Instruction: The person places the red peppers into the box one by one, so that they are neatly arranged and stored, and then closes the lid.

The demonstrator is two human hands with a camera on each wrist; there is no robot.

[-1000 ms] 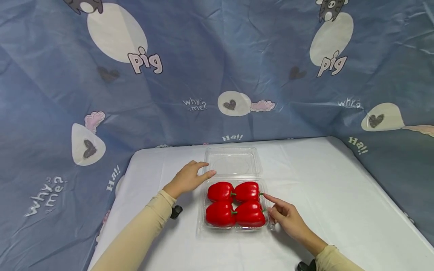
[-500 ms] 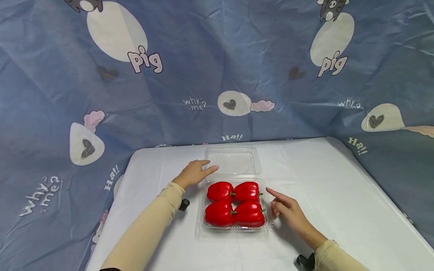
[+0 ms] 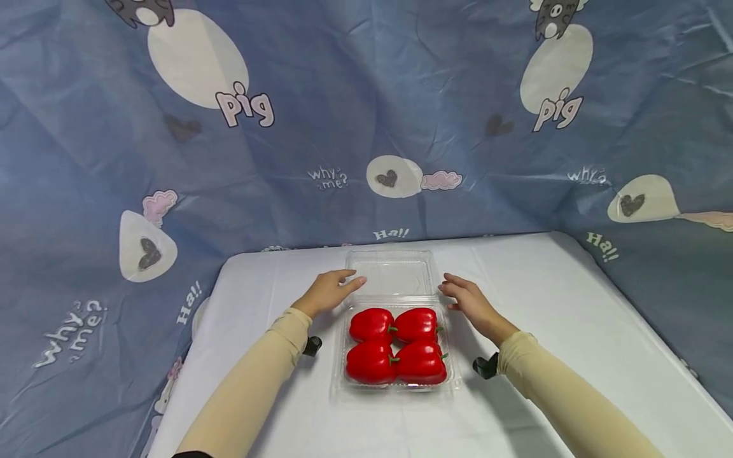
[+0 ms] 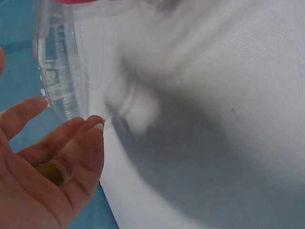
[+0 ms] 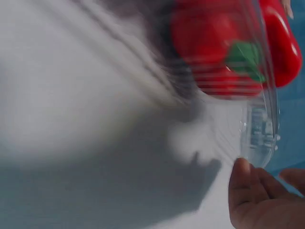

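A clear plastic clamshell box [image 3: 455, 375] lies unfolded on the table, its lid [image 3: 395, 277] laid back on the far side. Several red bell peppers [image 3: 372, 362] with green stems fill the near half, in two rows. At the lid's left edge is my left hand [image 3: 328, 292], thumb and fingers apart and loosely bent. My right hand [image 3: 472, 305] is by the lid's right edge, its fingers extended toward the rim. In the wrist views, fingertips of the left hand [image 4: 57, 176] and right hand [image 5: 259, 195] are close to the lid; whether they touch it I cannot tell.
A white cloth [image 3: 550, 318] covers the table. Behind it and along both sides hangs a blue printed curtain [image 3: 321, 114]. A dark wrist-camera mount [image 3: 485, 366] sits under the right wrist, another mount [image 3: 312, 346] under the left.
My right hand has moved away from the peppers' stems and forward to the lid's right edge. The left hand has shifted slightly forward along the lid's left side. Box and peppers stay put.
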